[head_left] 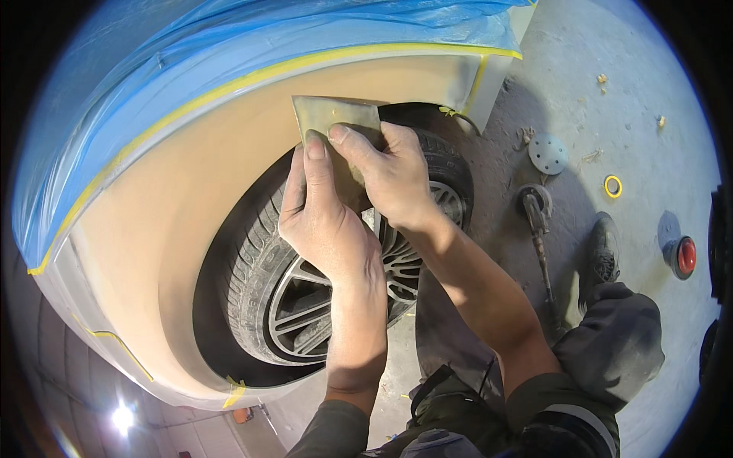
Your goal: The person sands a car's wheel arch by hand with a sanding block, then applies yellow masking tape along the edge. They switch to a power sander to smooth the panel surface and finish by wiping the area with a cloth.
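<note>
I hold a folded greenish-brown sheet of sandpaper (pixel 319 113) in front of the wheel arch, gripped in both hands. My left hand (pixel 324 221) has its thumb up against the sheet's lower left part, with the other fingers behind it. My right hand (pixel 393 172) pinches the right side, its thumb tip on the face of the sheet. Just behind the sheet is the sanded beige fender (pixel 145 198) of a car. Below and behind my hands stands the wheel with its black tire (pixel 256 294), partly covered by my forearms.
Blue masking film (pixel 305 38) edged with yellow tape covers the upper body. On the floor to the right lie a round sanding disc (pixel 548 154), a sander (pixel 537 210) with a hose, a yellow tape roll (pixel 612 185) and a red-and-black round object (pixel 685 257), near my shoe (pixel 605 248).
</note>
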